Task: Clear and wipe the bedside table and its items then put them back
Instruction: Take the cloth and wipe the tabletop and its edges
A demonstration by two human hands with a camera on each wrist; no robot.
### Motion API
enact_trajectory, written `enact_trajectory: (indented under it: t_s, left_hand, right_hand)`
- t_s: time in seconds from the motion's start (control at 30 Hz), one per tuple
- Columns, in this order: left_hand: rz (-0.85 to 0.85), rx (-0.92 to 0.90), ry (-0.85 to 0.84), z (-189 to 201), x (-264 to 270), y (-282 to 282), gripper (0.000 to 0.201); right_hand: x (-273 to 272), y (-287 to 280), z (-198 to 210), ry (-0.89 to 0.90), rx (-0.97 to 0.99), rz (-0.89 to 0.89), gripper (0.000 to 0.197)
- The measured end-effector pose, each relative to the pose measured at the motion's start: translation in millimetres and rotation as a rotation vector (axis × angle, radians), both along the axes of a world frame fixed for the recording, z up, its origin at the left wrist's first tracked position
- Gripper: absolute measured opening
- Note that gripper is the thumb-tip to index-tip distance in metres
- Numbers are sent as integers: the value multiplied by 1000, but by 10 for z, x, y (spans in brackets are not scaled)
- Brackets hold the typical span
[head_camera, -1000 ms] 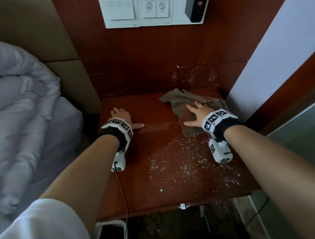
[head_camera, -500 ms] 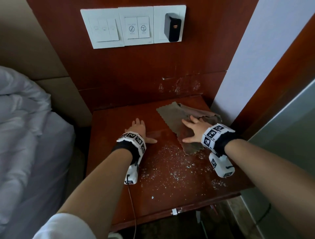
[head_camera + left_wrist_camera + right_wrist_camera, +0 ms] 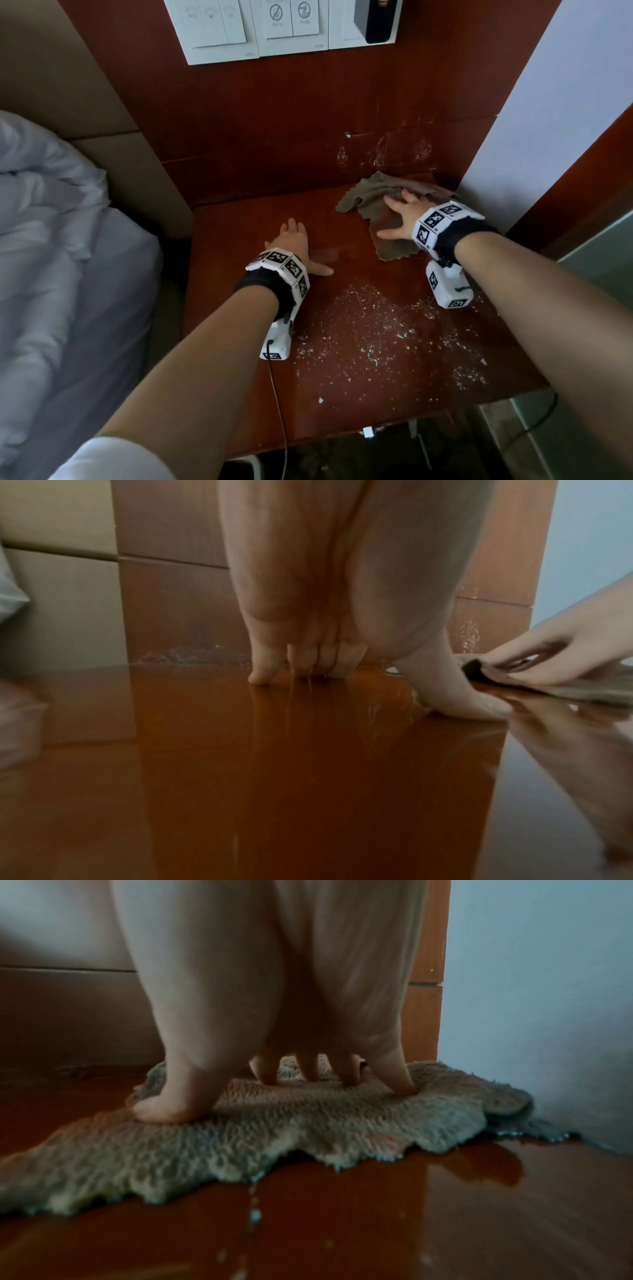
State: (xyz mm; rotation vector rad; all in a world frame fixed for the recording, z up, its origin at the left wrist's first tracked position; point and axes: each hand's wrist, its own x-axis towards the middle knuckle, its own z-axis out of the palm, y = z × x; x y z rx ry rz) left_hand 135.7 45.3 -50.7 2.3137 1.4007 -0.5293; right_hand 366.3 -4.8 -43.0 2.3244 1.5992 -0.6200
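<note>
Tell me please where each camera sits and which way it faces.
Head: above, looking down at the bedside table; both forearms show.
Left wrist: low behind the left hand, facing the wood back panel.
Right wrist: low behind the right hand, facing the corner.
All three show the right hand pressing the cloth.

A dark red wooden wall panel [image 3: 308,113] carries a white switch plate [image 3: 274,31]; a rumpled white bed [image 3: 51,222] and beige padded headboard [image 3: 68,78] stand left.
</note>
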Motion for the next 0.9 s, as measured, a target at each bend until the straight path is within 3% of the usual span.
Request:
enact_trajectory:
  t_s: [0.53,0.9]
  left_hand:
    - [32,18,2,-1,152,140,121]
    - [16,33,-4,-47,175,217,123]
  right_hand:
    - [159,290,14,-8,23,-6,90]
    - [116,-24,17,-22,0,-4,87]
